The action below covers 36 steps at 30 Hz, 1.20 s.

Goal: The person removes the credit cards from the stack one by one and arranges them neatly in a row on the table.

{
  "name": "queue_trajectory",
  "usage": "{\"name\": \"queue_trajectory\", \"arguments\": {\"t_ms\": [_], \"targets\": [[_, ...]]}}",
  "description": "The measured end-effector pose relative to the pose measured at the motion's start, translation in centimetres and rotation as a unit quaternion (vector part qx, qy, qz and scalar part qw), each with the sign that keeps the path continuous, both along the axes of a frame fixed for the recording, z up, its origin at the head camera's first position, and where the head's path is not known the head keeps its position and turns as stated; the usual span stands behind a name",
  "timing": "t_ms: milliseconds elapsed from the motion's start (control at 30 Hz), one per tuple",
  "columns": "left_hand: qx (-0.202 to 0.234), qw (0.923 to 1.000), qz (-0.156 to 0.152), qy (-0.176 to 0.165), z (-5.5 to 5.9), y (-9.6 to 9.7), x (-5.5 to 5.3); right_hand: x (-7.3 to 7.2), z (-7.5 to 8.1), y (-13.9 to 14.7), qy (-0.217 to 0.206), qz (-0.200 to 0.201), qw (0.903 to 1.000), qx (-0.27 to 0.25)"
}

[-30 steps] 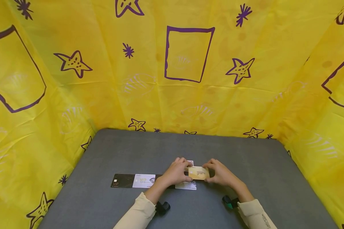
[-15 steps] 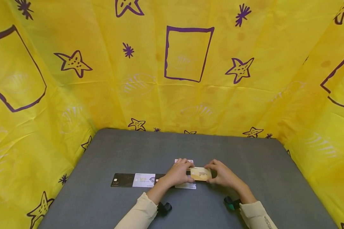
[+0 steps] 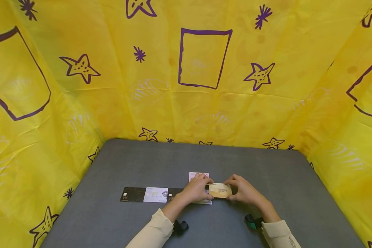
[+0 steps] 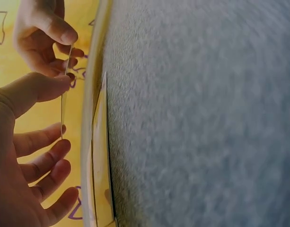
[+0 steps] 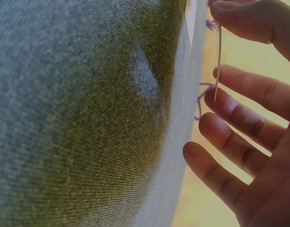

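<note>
A gold bank card (image 3: 220,190) is held just above the table between both hands, its edges pinched at either end. My left hand (image 3: 197,189) grips its left end with thumb and fingers. On the right end, my right hand (image 3: 244,191) pinches it the same way. The left wrist view shows the card edge-on (image 4: 64,106), lifted off the surface; in the right wrist view it is a thin line (image 5: 218,61) at the thumb and fingers. A white card (image 3: 206,202) lies partly hidden under the left hand, and a pinkish card (image 3: 199,174) lies just beyond it.
A row of flat cards runs left on the grey table (image 3: 235,162): a black VIP card (image 3: 134,195), a white VIP card (image 3: 153,195) and another black VIP card (image 3: 173,193) partly behind the left forearm. Yellow patterned cloth (image 3: 161,110) encloses the table's back and sides.
Both hands have shifted slightly right and towards the person, carrying the gold card along. More of the pinkish card and of the second black card now shows.
</note>
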<state>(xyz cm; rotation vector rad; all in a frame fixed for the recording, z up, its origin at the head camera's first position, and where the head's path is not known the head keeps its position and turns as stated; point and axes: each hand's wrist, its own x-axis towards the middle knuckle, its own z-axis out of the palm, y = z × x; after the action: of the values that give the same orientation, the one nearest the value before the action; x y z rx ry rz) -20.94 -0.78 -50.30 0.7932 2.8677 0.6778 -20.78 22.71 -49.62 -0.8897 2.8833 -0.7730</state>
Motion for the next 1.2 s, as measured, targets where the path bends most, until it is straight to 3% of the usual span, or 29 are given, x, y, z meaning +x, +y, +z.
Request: {"name": "queue_trajectory", "arguments": {"t_ms": [300, 800, 1200], "targets": [[-0.005, 0.9999, 0.008, 0.004, 0.0, 0.8, 0.5, 0.3, -0.3, 0.5, -0.018, -0.002, 0.9998, 0.008], [-0.046, 0.9988, -0.006, 0.017, -0.3, 1.6, 1.0, 0.8, -0.8, 1.0, -0.055, -0.002, 0.9985, 0.000], [-0.064, 0.9976, -0.014, 0.019, -0.2, 1.9, 1.1, 1.0, -0.7, 0.6, -0.048, -0.005, 0.9986, 0.020]]}}
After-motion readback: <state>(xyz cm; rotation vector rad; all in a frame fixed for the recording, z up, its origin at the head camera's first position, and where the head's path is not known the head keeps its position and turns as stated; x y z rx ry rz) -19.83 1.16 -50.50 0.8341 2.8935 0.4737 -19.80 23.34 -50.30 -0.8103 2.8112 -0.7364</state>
